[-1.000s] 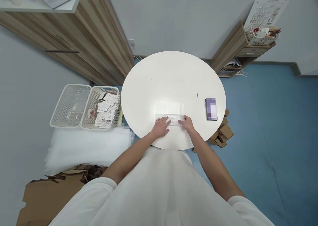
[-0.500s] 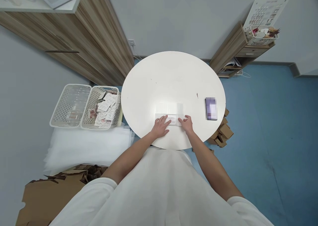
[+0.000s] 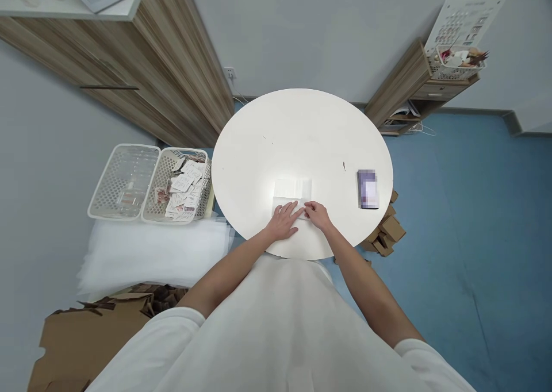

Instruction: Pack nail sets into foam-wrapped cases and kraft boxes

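Your left hand [image 3: 284, 221] lies flat, fingers spread and apart, pressing on the near edge of the white sheet [image 3: 292, 189]. Your right hand [image 3: 318, 215] touches the same edge just to the right, its fingertips drawn close to those of the left; it cannot be told whether they pinch the material or only press it. The sheet is one thin, soft-looking, roughly rectangular piece, lying flat on the near middle of the round table [image 3: 259, 122], which has a smooth, matte white top. One small rectangular purple item [image 3: 368, 189] lies on the right part of the table, well apart from both hands. To the left of the table stand two white perforated plastic baskets side by side: the left basket [image 3: 123, 180] is nearly bare, and the right basket [image 3: 204, 192] holds a loose heap of small paper packets [image 3: 181, 192]. Near them lies a stack of white foam-like sheeting [image 3: 150, 254], and nearer still flat brown cardboard [image 3: 81, 340]. Several small brown cartons [image 3: 386, 231] lie on the blue floor at the right.
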`<state>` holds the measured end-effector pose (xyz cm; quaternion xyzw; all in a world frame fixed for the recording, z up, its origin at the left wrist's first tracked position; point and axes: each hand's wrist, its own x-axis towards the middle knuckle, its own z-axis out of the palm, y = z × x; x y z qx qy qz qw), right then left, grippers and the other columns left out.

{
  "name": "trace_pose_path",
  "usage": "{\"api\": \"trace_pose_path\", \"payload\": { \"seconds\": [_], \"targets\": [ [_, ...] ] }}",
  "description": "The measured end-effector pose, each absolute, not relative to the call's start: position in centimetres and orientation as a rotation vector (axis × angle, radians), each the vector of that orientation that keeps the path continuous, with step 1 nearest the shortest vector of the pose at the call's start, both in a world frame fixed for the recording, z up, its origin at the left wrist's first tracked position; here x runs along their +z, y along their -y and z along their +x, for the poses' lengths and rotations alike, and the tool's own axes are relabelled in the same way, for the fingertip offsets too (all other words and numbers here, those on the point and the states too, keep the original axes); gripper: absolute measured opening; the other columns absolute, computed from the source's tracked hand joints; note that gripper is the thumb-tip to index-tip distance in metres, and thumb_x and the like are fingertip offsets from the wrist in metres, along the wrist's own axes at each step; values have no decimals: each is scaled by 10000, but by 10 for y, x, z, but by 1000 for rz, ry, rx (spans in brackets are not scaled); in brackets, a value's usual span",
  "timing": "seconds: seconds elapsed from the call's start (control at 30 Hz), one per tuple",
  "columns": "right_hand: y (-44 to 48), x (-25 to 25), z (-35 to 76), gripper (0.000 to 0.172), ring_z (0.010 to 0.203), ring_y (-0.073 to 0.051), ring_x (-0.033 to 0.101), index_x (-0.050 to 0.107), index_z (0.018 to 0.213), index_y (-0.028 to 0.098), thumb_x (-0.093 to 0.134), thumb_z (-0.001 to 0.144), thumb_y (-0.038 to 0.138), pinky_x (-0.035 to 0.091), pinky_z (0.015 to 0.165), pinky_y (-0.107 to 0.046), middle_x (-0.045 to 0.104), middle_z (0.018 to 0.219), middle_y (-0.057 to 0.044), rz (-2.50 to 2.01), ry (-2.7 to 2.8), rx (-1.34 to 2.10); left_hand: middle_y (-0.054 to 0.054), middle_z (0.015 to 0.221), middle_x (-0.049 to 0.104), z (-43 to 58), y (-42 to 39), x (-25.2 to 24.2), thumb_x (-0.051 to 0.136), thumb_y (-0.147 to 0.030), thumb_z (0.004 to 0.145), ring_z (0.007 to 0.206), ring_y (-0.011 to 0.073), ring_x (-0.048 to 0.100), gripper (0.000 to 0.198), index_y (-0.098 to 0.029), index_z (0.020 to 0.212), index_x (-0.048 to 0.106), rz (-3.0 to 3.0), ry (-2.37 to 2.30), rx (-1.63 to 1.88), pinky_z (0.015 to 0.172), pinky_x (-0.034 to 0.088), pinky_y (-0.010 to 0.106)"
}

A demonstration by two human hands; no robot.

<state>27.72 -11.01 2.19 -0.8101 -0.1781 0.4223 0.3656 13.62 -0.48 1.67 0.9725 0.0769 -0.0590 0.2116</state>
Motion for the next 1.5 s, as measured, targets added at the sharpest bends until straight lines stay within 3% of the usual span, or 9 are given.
{"api": "trace_pose_path", "payload": {
  "seconds": [0.3, 0.47, 0.6, 0.77, 0.87, 0.97, 1.07, 1.2, 1.5],
  "targets": [
    [122, 16, 278, 540, 825, -164, 547, 387, 1291, 236, 516, 767, 229, 460, 740, -316, 422, 1171, -92, -2362, 1105, 833, 87, 1433, 277, 133, 9, 16, 560, -317, 738, 1308, 301, 230, 557, -281, 1272, 407, 2654, -258, -186, 1024, 166, 481],
    [117, 15, 269, 573, 804, -161, 546, 328, 1318, 265, 519, 779, 234, 450, 724, -308, 364, 1192, -94, -2422, 1160, 895, 164, 1438, 192, 114, 13, 12, 532, -422, 752, 1304, 347, 200, 681, -218, 1338, 251, 2264, -1040, -39, 964, 273, 526],
    [115, 14, 261, 583, 797, -159, 544, 322, 1318, 262, 522, 771, 230, 450, 734, -313, 354, 1191, -90, -2367, 1174, 940, 193, 1391, 233, 100, 11, 3, 546, -418, 741, 1243, 308, 334, 742, -182, 1338, 172, 1740, -1369, -26, 915, 385, 442],
    [114, 13, 256, 579, 765, -142, 538, 326, 1315, 273, 514, 770, 226, 455, 752, -317, 351, 1191, -79, -2319, 1147, 959, 156, 1222, 439, 103, -4, 1, 614, -401, 686, 1029, 243, 528, 715, -194, 1275, 265, 1388, -1440, 75, 790, 456, 355],
    [114, 12, 257, 588, 794, -148, 534, 329, 1315, 270, 523, 762, 229, 455, 759, -315, 356, 1181, -75, -2310, 1153, 963, 81, 969, 575, 107, -15, 5, 619, -374, 674, 858, 208, 577, 461, -196, 1072, 469, 1390, -1362, 19, 680, 455, 305],
    [113, 11, 259, 592, 791, -144, 528, 330, 1314, 268, 529, 758, 233, 455, 756, -311, 357, 1172, -72, -2310, 1162, 961, 6, 713, 560, 107, -24, 9, 561, -340, 709, 675, 155, 549, 163, -195, 773, 526, 1518, -1255, -100, 576, 414, 263],
    [113, 11, 259, 588, 785, -139, 525, 339, 1307, 272, 534, 755, 225, 453, 757, -307, 357, 1164, -68, -2312, 1155, 958, -24, 611, 480, 106, -30, 12, 533, -314, 721, 583, 121, 483, 169, -194, 632, 455, 1658, -1194, -117, 533, 368, 244],
    [113, 11, 257, 582, 843, -153, 518, 349, 1299, 252, 539, 750, 216, 444, 778, -302, 372, 1126, -69, -2310, 1137, 939, -33, 588, 431, 111, -31, 19, 526, -323, 728, 548, 112, 435, 217, -200, 599, 402, 1860, -1087, -72, 526, 345, 245],
    [107, 10, 248, 494, 839, -176, 495, 435, 1202, 205, 533, 718, 198, 436, 767, -326, 485, 972, -59, -2195, 1079, 997, 0, 653, 568, 151, 5, 23, 542, -267, 721, 622, 154, 532, 68, -198, 723, 540, 1960, -920, -122, 582, 407, 273]
  ]
}}
